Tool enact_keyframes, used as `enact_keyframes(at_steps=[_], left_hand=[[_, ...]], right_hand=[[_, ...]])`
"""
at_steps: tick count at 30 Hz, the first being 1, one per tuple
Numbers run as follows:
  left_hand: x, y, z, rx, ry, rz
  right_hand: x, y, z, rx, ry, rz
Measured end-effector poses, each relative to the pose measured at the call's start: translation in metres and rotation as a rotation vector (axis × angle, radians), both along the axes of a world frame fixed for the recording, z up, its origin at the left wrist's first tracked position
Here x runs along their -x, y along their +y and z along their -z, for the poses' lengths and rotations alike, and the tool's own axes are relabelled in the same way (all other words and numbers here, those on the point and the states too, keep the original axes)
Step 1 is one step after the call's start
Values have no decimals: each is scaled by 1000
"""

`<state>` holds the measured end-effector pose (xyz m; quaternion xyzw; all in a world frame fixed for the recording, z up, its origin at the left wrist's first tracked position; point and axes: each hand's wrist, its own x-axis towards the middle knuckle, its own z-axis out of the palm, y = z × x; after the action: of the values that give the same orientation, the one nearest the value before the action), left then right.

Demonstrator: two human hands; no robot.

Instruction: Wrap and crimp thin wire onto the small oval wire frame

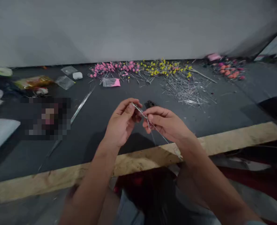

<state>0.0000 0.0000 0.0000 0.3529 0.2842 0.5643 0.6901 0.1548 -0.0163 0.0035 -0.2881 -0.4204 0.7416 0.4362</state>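
Open dark mat around the hands

Bare mat [101,125] lies ahead; loose wires [187,89], pink pins [112,68] and yellow pins [166,67] crowd the far edge.

- A small bunch of thin metal wires [145,117], silvery and straight, is pinched between the fingertips of both hands, slanting from upper left to lower right.
- Its upper end pokes out just past the left thumb; its long lower end trails beneath the right palm toward the wrist.
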Motion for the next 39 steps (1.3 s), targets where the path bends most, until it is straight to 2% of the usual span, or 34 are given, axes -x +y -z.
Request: enact_keyframes(at_steps=[4, 8, 10, 13, 17, 23, 26, 32, 36, 39], left_hand=[[3, 0, -4, 102, 66, 95], [5, -3, -3, 126, 71, 217], [4, -4, -2, 135, 108, 201], [3, -5, -2, 145, 191, 130], [2, -6, -2, 138, 271, 65], [3, -11, -3, 146, 230, -9], [2, -16, 0, 147, 237, 0], [-3, -27, 7, 15, 267, -7], [-11, -34, 13, -67, 300, -49], [-18, -38, 16, -64, 327, -24]], right_hand=[[-1, 4, 2, -79, -65, 101], [-1, 5, 3, -237, -200, 179], [-1, 5, 2, -274, -254, 187], [-3, 4, 0, -250, -304, 189], [-3, 4, 0, -219, -272, 161], [1, 2, 3, -242, -286, 100], [5, -2, 0, -225, -307, 83], [6, -2, -5, -155, -386, 229], [6, 0, -6, -86, -328, 330], [8, -1, -6, -36, -276, 342]])
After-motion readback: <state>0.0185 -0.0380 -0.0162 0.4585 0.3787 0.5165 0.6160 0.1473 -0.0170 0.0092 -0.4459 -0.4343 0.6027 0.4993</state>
